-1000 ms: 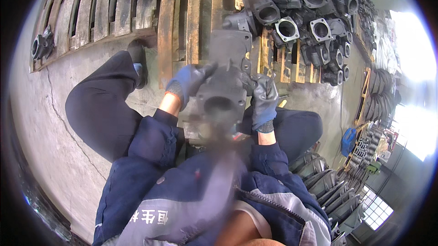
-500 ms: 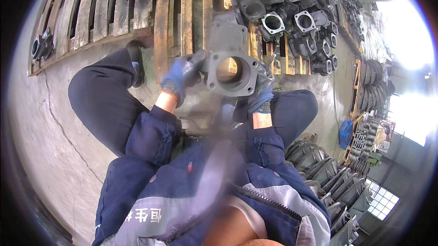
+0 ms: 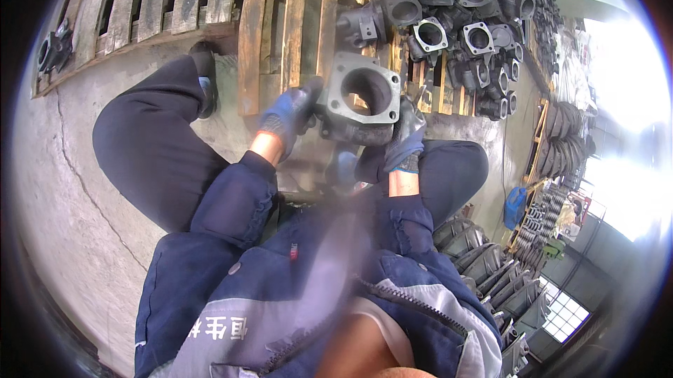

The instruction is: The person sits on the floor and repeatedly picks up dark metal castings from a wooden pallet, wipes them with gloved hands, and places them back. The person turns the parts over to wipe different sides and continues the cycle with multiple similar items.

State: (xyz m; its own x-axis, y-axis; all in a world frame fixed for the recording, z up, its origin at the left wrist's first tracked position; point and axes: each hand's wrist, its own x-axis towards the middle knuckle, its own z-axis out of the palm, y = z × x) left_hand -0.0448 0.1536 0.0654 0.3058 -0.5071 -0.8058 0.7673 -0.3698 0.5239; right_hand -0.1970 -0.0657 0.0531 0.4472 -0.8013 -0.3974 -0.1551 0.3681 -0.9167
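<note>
"Where's the matte, dark-grey cast-metal housing (image 3: 356,127)?"
"Over the pale concrete floor (image 3: 91,167), between the left hand (image 3: 291,113) and right hand (image 3: 406,134), both in blue-and-black gloves (image 3: 277,123), fingers grasping its sides."
"Pointing?"
"Square, holed flange (image 3: 336,90) and round bore (image 3: 370,89) upward; long axis unclear."
"Changed?"
"Half a second ago it faced us squarely; now, tilted, its near wall shows."

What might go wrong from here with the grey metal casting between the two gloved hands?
Slipping: the grey metal casting with a square flange is held from its sides by the blue-and-black gloved left hand and right hand; if either grip loosens, it might drop toward the dark-trousered legs.
Shifting: the pile of dark-grey metal castings lies at mixed angles on the wooden slatted pallet, so a knock might dislodge one.
</note>
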